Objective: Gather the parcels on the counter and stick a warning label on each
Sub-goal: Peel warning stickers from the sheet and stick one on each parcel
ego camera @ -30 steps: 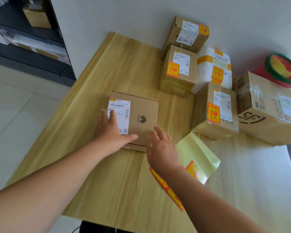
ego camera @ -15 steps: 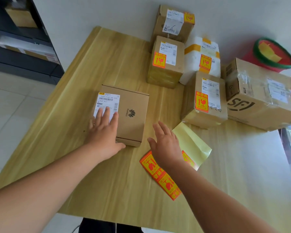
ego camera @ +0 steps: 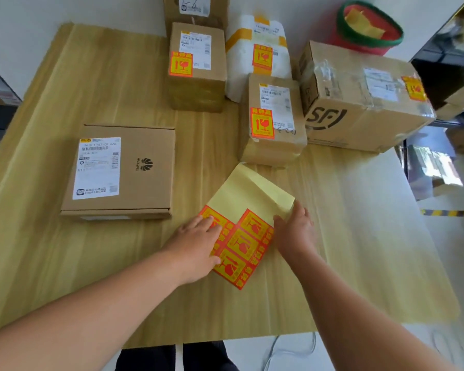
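A flat brown box (ego camera: pixel 134 170) with a white shipping label lies on the wooden counter (ego camera: pixel 65 263) at the left, with no orange sticker visible on it. The yellow label sheet (ego camera: pixel 248 207) lies in front of me, orange warning labels (ego camera: pixel 241 247) on its near part. My left hand (ego camera: pixel 196 245) rests flat on the sheet's left labels. My right hand (ego camera: pixel 295 228) touches the sheet's right edge with its fingers. Behind stand a small brown box (ego camera: pixel 198 76), a white parcel (ego camera: pixel 257 54), another brown box (ego camera: pixel 273 121) and a large taped carton (ego camera: pixel 364 103), each bearing an orange label.
One more brown box (ego camera: pixel 196 9) stands against the wall at the back. A red bin with a green rim (ego camera: pixel 370 30) holding yellow paper sits behind the large carton. Dark shelving (ego camera: pixel 0 103) stands at the left. The counter's near edge is close to my body.
My left hand left the flat box and came down onto the label sheet. My right hand shifted to the sheet's right edge. The camera view tilted down and nearer.
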Tool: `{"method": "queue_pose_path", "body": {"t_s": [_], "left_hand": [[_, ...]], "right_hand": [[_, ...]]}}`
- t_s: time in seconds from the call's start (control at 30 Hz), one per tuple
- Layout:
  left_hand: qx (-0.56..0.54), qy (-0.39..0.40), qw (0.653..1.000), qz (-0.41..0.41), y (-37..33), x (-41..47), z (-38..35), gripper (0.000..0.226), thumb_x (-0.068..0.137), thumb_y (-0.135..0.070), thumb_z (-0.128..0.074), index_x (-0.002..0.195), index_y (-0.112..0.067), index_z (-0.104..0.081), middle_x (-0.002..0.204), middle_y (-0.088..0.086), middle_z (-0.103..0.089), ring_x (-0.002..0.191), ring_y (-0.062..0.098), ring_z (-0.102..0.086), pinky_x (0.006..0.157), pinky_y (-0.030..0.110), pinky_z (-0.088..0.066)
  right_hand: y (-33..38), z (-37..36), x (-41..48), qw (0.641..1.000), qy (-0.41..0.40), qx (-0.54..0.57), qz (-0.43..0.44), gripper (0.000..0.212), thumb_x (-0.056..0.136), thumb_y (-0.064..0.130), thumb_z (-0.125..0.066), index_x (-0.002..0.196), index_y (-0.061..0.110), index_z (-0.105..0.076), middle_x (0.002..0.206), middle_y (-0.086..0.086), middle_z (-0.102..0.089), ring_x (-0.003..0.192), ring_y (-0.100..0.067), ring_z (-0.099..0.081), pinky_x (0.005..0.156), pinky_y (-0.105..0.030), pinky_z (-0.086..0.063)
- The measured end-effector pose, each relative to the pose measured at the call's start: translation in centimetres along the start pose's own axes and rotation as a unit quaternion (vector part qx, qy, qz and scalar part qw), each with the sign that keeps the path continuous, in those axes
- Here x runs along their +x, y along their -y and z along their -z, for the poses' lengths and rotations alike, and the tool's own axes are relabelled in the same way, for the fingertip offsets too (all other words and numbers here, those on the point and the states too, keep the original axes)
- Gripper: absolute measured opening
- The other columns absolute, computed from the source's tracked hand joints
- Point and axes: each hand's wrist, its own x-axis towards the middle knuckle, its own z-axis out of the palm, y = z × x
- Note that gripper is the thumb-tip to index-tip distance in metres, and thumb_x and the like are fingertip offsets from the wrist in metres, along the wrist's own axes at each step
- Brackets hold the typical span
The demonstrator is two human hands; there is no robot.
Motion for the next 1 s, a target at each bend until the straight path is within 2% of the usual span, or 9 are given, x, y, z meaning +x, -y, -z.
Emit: {"method": "queue_pose_path", "body": {"t_s": [0.1,0.37,0.5,0.63,0.7,0.77,0.87,0.93,1.0], "left_hand": [[0.002,0.017,1.000,0.007,-0.1,0.2,-0.5,0.074,0.092,-0.046,-0.050,0.151,-0.022,-0.013,0.160,0.000,0.002,0.146,0.019,0.005,0.117,0.037,-0.009],[-0.036,0.025,0.999,0.020,-0.6,-0.1,0.0,0.074,0.090,-0.046,-0.054,0.150,-0.023,-0.017,0.159,-0.001,-0.006,0.146,0.017,-0.002,0.118,0.036,-0.012],[-0.060,-0.101,0.993,0.005,-2.2,-0.9,2.6,0.080,0.088,-0.039,-0.059,0.150,-0.022,-0.012,0.159,-0.002,-0.010,0.145,0.017,-0.007,0.118,0.035,-0.012],[-0.050,-0.233,0.971,-0.032,-4.2,-1.4,7.7,0.094,0.082,-0.038,-0.067,0.151,-0.023,-0.004,0.159,0.001,-0.007,0.145,0.020,-0.006,0.117,0.032,-0.007],[-0.044,-0.246,0.967,-0.037,-5.0,-1.7,10.2,0.101,0.079,-0.040,-0.070,0.151,-0.024,-0.001,0.159,0.002,-0.009,0.145,0.020,-0.006,0.116,0.032,-0.009],[-0.097,-0.219,0.971,-0.002,-5.5,-2.1,12.2,0.104,0.076,-0.040,-0.073,0.151,-0.023,-0.003,0.153,0.004,-0.028,0.140,0.023,-0.025,0.111,0.033,-0.023],[-0.212,-0.178,0.960,0.047,-5.8,-2.9,13.6,0.076,0.078,-0.032,-0.073,0.142,-0.021,-0.034,0.114,0.001,-0.057,0.102,0.022,-0.056,0.082,0.029,-0.045],[-0.246,-0.190,0.950,0.041,-5.8,-3.5,13.8,0.037,0.081,-0.021,-0.069,0.116,-0.022,-0.057,0.102,0.002,-0.064,0.091,0.023,-0.061,0.077,0.033,-0.050],[-0.292,-0.220,0.930,0.039,-5.6,-4.1,14.1,0.012,0.083,-0.016,-0.065,0.094,-0.021,-0.062,0.092,0.004,-0.068,0.087,0.026,-0.063,0.076,0.037,-0.051]], "right_hand": [[-0.3,-0.5,0.1,0.998,0.008,0.056,-0.008,0.058,0.090,0.029,-0.056,0.143,0.017,-0.033,0.130,-0.008,-0.055,0.119,-0.030,-0.051,0.099,-0.043,-0.043],[1.3,0.7,-0.9,0.968,-0.005,0.250,-0.023,0.058,0.092,0.009,-0.049,0.142,0.030,-0.028,0.107,0.005,-0.057,0.085,-0.016,-0.063,0.070,-0.041,-0.058],[2.5,2.9,-1.3,0.969,0.007,0.240,0.054,0.069,0.093,0.009,-0.054,0.146,0.037,-0.021,0.106,0.011,-0.057,0.088,-0.013,-0.064,0.070,-0.040,-0.059],[4.5,5.5,-2.5,0.965,0.052,0.186,0.176,0.076,0.092,0.017,-0.057,0.147,0.043,-0.011,0.110,0.003,-0.063,0.090,-0.017,-0.064,0.075,-0.038,-0.056],[5.5,6.7,-3.1,0.955,0.078,0.179,0.225,0.078,0.090,0.016,-0.058,0.145,0.046,-0.012,0.096,0.004,-0.066,0.079,-0.013,-0.063,0.066,-0.032,-0.054],[6.4,7.7,-3.6,0.940,0.102,0.203,0.255,0.080,0.087,0.012,-0.058,0.144,0.048,-0.015,0.085,0.005,-0.066,0.067,-0.007,-0.061,0.055,-0.025,-0.050],[7.2,8.9,-4.2,0.921,0.117,0.243,0.282,0.084,0.083,0.006,-0.059,0.146,0.043,-0.017,0.081,-0.001,-0.065,0.069,-0.014,-0.059,0.058,-0.028,-0.048],[7.4,9.6,-4.5,0.915,0.123,0.261,0.281,0.087,0.080,0.003,-0.062,0.147,0.037,-0.020,0.079,0.002,-0.063,0.073,-0.014,-0.060,0.067,-0.032,-0.052],[7.2,10.3,-4.6,0.921,0.138,0.258,0.259,0.081,0.077,0.003,-0.066,0.144,0.030,-0.029,0.083,0.005,-0.066,0.080,-0.012,-0.065,0.076,-0.035,-0.055]]}}
